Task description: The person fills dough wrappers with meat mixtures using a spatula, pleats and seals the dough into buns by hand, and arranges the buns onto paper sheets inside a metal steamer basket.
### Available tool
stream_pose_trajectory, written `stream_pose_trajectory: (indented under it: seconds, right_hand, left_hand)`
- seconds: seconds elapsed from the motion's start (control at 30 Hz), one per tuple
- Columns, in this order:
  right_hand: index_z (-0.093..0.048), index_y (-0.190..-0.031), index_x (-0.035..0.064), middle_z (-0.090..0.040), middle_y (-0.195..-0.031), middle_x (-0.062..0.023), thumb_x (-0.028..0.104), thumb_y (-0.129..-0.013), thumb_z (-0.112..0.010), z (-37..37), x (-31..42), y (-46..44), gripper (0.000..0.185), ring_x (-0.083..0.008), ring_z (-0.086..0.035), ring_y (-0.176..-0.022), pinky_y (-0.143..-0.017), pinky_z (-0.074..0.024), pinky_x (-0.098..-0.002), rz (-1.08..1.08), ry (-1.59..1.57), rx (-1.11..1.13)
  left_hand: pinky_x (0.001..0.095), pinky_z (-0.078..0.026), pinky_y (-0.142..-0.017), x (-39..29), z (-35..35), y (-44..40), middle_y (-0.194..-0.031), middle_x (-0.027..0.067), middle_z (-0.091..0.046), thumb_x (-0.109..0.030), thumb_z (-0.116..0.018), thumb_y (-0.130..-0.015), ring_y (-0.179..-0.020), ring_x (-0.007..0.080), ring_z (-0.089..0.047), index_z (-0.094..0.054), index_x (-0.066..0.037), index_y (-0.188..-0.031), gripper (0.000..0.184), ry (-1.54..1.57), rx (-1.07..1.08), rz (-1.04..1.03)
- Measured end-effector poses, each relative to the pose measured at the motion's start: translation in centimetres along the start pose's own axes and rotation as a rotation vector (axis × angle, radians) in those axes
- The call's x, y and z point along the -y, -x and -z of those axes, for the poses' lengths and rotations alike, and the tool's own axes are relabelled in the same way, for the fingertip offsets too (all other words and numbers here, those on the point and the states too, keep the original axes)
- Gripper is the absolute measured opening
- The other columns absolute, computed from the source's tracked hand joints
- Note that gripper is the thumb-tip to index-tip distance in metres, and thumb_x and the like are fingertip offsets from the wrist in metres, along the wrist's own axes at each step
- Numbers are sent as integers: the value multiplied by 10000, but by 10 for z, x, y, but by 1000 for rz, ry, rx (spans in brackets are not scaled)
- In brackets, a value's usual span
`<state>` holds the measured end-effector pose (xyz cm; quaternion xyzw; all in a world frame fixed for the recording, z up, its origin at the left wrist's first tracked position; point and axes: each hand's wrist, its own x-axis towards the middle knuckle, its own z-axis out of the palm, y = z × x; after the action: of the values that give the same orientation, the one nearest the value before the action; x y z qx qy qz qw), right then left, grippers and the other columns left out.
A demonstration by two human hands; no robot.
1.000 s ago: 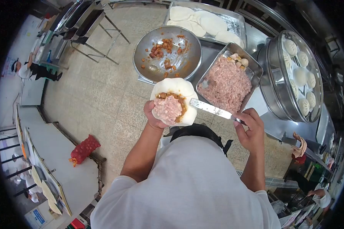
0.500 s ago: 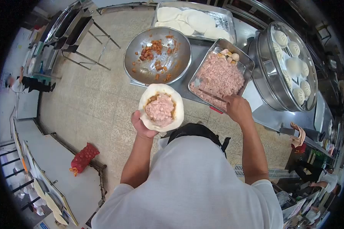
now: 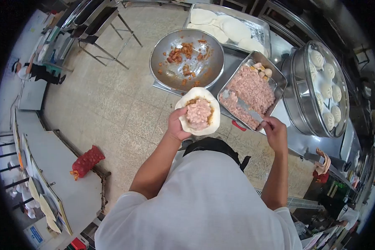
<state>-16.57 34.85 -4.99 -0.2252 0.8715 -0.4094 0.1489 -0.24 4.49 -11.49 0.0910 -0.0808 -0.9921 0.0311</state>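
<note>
Near the middle of the view, the left hand [image 3: 178,125] holds a round dough wrapper [image 3: 213,120], its grip closed around the left edge with the wrapper lying open and face up. On the wrapper sits a mound of pink minced meat [image 3: 198,111], with a brown filling [image 3: 191,101] showing around part of its edge. To the right, the right hand [image 3: 276,131] has its grip closed on the near end of a flat metal spatula [image 3: 254,114], whose blade reaches into a rectangular metal pan [image 3: 281,83] and lies against the meat filling [image 3: 252,86] there. Pale rounded pieces [image 3: 261,73] lie at the pan's far end. Just left of the pan stands a wide steel bowl [image 3: 159,60] holding scattered orange-brown chunks [image 3: 181,53]. Beyond both, a shallow tray [image 3: 261,34] carries overlapping flat dough rounds [image 3: 236,29]. On the right of the worktop [image 3: 295,135] stands a round metal steamer [image 3: 296,93] with pleated buns [image 3: 326,91] on top. Far off at the left, another person [image 3: 36,73] stands beside a counter.
</note>
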Motion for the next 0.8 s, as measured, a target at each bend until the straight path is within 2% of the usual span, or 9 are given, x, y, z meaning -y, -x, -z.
stream_pose_trajectory:
  seconds: [0.07,0.23,0.3,0.47,0.5,0.57,0.6,0.73,0.8]
  right_hand:
    - [-691,-982,1,-675,-867,-151,-34,-845,-643,3,33,13,149,-218,-665,-745,-657,-506,-311,160,61,-100]
    - [-701,-966,36,-644,-865,-126,-35,-812,-665,-7,90,23,173,-266,-649,-750,-655,-515,-341,230,141,-112]
    - [-711,-947,72,-631,-860,-105,2,-773,-699,-11,93,22,188,-304,-636,-756,-653,-518,-378,351,251,-113]
    - [-709,-947,74,-631,-868,-103,8,-760,-702,6,103,29,199,-302,-638,-759,-649,-520,-378,342,325,-61]
    - [-707,-946,73,-629,-862,-103,1,-752,-700,15,106,31,208,-301,-638,-757,-645,-520,-378,311,339,-67]
    - [-706,-944,76,-627,-856,-98,-7,-744,-694,25,106,34,217,-301,-638,-755,-637,-519,-379,307,257,-66]
    - [-704,-941,78,-625,-850,-94,-15,-736,-687,27,106,34,226,-300,-637,-754,-630,-517,-379,303,178,-67]
    - [-700,-934,91,-600,-816,-80,-38,-690,-684,19,104,19,277,-289,-619,-730,-605,-500,-373,634,336,27]
    - [-698,-932,89,-594,-807,-82,-33,-690,-686,15,96,5,271,-287,-617,-734,-607,-495,-375,644,390,13]
  left_hand:
    - [532,-432,-1061,0,-8,-4,-1309,185,-580,-218,-670,-808,-1202,356,-575,-466,-22,-1375,634,5,2,24]
    - [530,-439,-1055,0,-18,-18,-1307,194,-577,-192,-654,-813,-1199,353,-578,-446,-16,-1385,634,-105,44,134]
    - [528,-442,-1053,-1,-19,-24,-1308,196,-575,-187,-649,-815,-1194,353,-581,-443,-14,-1386,631,-120,64,166]
    - [522,-438,-1058,-5,-29,-30,-1307,198,-574,-195,-630,-831,-1197,353,-577,-437,-7,-1390,620,-143,103,191]
    - [524,-430,-1064,-3,-37,-27,-1312,202,-570,-211,-623,-838,-1206,356,-569,-437,-4,-1389,618,-80,93,125]
    - [525,-421,-1071,-8,-38,-25,-1317,205,-566,-227,-616,-845,-1216,359,-560,-437,-1,-1389,616,-20,79,59]
    - [529,-396,-1090,-14,-35,-27,-1340,207,-551,-258,-625,-850,-1243,368,-536,-435,-6,-1397,631,-2,43,127]
    - [534,-401,-1085,-17,-37,-27,-1346,218,-542,-271,-606,-851,-1235,379,-541,-434,4,-1392,631,0,7,260]
    - [536,-398,-1087,-14,-40,-20,-1347,225,-540,-275,-611,-851,-1239,387,-537,-429,6,-1394,638,-2,58,290]
